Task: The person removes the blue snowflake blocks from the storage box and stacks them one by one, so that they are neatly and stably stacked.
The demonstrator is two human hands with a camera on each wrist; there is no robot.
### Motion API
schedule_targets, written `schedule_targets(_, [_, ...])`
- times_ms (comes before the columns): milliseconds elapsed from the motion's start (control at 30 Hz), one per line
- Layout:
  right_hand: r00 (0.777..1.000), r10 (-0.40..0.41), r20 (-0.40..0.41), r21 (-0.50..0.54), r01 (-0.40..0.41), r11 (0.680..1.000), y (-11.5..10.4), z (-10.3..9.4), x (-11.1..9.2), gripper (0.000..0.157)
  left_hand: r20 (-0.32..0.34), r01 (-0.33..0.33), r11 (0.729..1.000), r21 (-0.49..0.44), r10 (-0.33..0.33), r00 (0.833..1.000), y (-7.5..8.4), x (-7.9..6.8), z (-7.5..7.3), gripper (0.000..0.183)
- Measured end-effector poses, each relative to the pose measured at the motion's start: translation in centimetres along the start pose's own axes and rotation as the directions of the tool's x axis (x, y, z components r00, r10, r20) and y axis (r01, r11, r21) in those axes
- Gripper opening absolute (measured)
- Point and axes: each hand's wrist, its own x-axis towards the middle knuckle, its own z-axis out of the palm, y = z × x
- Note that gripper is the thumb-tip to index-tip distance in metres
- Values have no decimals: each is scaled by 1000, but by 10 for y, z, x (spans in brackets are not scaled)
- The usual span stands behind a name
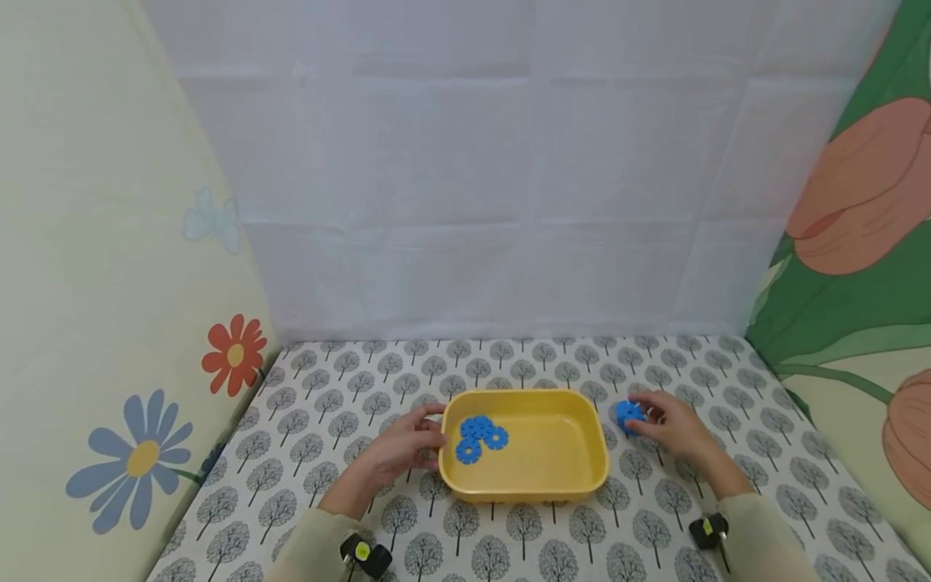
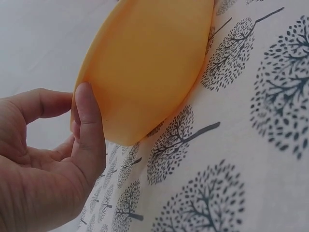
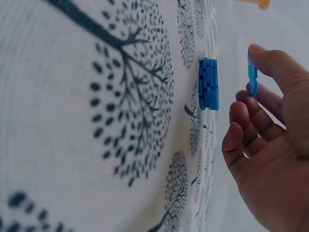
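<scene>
A yellow plastic basin (image 1: 524, 490) stands on the tablecloth in front of me. My left hand (image 1: 402, 449) grips its left rim, fingers on both sides of the wall in the left wrist view. Several blue notched discs (image 1: 469, 450) lie inside the basin at its left end, some overlapping. To the right of the basin, my right hand (image 1: 672, 427) pinches one blue notched disc (image 3: 252, 77) between thumb and index finger, its other fingers loosely curled. A short stack of blue discs (image 3: 209, 84) rests on the cloth just beneath it, mostly hidden by the held disc in the head view.
The table wears a white cloth (image 1: 291, 493) printed with dark trees. A white sheet (image 1: 480, 178) hangs behind it. Flower-patterned panels flank the left (image 1: 94, 323) and right (image 1: 873, 323) sides.
</scene>
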Motion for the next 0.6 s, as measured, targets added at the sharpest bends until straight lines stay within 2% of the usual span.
schedule_targets(233, [1000,15,26,-38,-14,999,9,2,5,48,2,-3,1000,-6,3,1000,0,1,0,64])
schedule_targets(600, [1000,17,22,-65,-16,998,13,5,8,46,-11,-5,1000,-7,5,1000,-4,2,0,65])
